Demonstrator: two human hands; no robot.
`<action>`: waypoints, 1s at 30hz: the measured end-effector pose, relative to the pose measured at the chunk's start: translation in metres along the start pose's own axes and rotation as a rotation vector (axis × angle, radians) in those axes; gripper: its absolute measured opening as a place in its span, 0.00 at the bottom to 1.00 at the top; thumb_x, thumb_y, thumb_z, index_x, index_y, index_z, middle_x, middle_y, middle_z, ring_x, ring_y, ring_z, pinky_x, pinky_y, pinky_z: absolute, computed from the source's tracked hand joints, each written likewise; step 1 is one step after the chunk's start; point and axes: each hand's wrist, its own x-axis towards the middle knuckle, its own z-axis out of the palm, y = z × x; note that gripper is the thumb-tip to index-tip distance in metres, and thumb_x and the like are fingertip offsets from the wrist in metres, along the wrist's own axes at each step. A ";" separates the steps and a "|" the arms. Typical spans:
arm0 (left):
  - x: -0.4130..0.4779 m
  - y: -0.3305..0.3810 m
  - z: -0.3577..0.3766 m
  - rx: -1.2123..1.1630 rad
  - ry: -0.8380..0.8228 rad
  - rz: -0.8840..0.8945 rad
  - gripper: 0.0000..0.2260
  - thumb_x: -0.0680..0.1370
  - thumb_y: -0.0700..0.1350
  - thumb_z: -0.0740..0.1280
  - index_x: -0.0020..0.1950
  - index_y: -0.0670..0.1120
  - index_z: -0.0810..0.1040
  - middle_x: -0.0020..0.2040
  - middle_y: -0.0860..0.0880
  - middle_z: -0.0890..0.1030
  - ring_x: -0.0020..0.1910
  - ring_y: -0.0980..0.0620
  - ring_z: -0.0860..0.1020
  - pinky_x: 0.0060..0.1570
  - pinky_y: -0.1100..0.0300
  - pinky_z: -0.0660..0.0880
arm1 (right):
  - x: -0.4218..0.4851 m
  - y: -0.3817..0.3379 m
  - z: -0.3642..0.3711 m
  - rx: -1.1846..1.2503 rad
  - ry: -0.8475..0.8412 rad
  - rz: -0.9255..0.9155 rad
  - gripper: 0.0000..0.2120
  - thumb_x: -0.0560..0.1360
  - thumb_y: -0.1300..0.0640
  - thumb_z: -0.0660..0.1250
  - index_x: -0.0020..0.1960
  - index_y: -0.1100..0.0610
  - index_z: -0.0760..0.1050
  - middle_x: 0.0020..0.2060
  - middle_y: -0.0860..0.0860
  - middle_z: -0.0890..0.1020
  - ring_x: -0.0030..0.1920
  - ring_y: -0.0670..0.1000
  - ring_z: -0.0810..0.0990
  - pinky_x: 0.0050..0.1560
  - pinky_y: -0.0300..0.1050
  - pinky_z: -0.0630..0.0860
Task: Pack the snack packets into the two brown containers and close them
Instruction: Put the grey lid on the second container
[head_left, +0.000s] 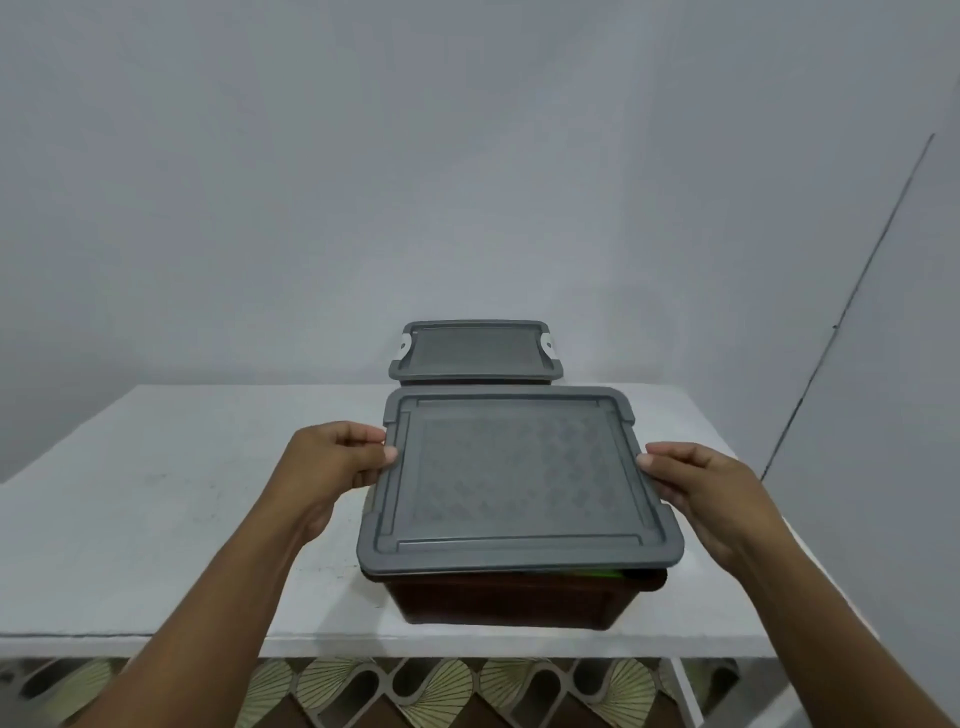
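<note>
A brown container stands near the table's front edge. A grey lid lies over it, slightly raised at the front right, where a strip of green shows in the gap. My left hand grips the lid's left edge and my right hand grips its right edge. Behind it, at the back of the table, stands the second container, with only its grey lid and white side clips in view. No snack packets lie loose in view.
The white table stands against a plain grey wall. Its front edge runs just below the near container. A patterned floor shows under the table, and a white table leg is at the lower right.
</note>
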 end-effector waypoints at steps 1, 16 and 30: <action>0.001 -0.004 0.001 0.040 0.012 -0.003 0.11 0.70 0.33 0.78 0.50 0.38 0.84 0.46 0.40 0.86 0.46 0.42 0.84 0.47 0.51 0.81 | 0.000 0.004 -0.001 -0.026 0.008 -0.002 0.11 0.71 0.66 0.76 0.53 0.64 0.82 0.48 0.61 0.86 0.46 0.57 0.86 0.51 0.49 0.81; -0.001 -0.036 0.018 0.278 0.120 0.030 0.05 0.76 0.38 0.75 0.50 0.45 0.87 0.48 0.49 0.85 0.51 0.50 0.82 0.44 0.60 0.75 | -0.011 0.033 0.002 -0.382 0.085 -0.100 0.10 0.74 0.59 0.75 0.54 0.56 0.83 0.46 0.53 0.85 0.49 0.55 0.82 0.41 0.43 0.77; -0.018 -0.055 0.025 -0.080 0.082 -0.218 0.12 0.79 0.51 0.72 0.53 0.44 0.85 0.44 0.47 0.88 0.43 0.45 0.87 0.37 0.53 0.82 | -0.029 0.051 0.011 0.061 -0.060 0.261 0.13 0.82 0.52 0.65 0.60 0.59 0.80 0.51 0.59 0.86 0.52 0.62 0.85 0.50 0.58 0.83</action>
